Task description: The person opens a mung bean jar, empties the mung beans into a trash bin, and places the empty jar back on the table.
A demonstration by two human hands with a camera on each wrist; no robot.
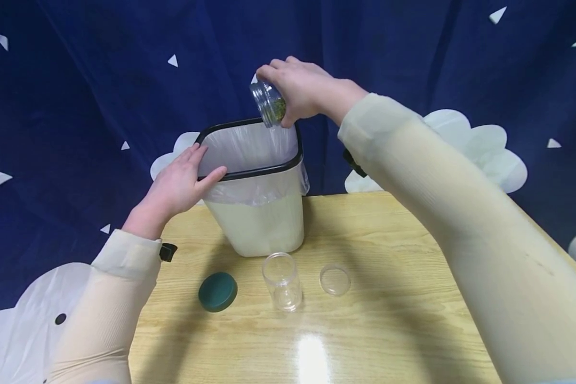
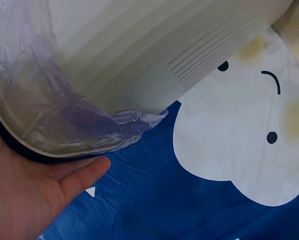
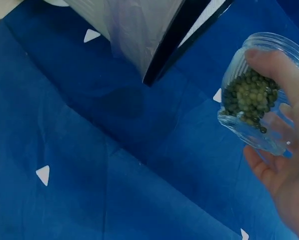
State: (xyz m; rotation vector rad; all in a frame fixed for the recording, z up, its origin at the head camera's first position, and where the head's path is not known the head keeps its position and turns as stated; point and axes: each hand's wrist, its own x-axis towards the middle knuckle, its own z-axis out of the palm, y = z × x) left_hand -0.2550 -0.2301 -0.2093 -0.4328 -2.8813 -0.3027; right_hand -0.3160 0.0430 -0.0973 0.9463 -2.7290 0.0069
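My right hand [image 1: 301,88] grips a clear glass jar [image 1: 264,101], tilted onto its side above the back right of a white trash bin [image 1: 264,224]. Small green beans [image 3: 249,96] lie inside the jar, as the right wrist view shows. My left hand [image 1: 180,178] rests on the bin's black rim [image 1: 264,170] at the front left corner, fingers fairly straight. A clear plastic bag [image 2: 74,110] lines the bin and folds over its outside. The bin's bottom inside is hidden.
On the wooden table [image 1: 389,256], in front of the bin, stand a clear empty cup [image 1: 283,282], a dark green lid [image 1: 218,292] to its left and a clear round disc [image 1: 335,280] to its right. A blue curtain [image 1: 389,48] with white clouds and triangles hangs behind.
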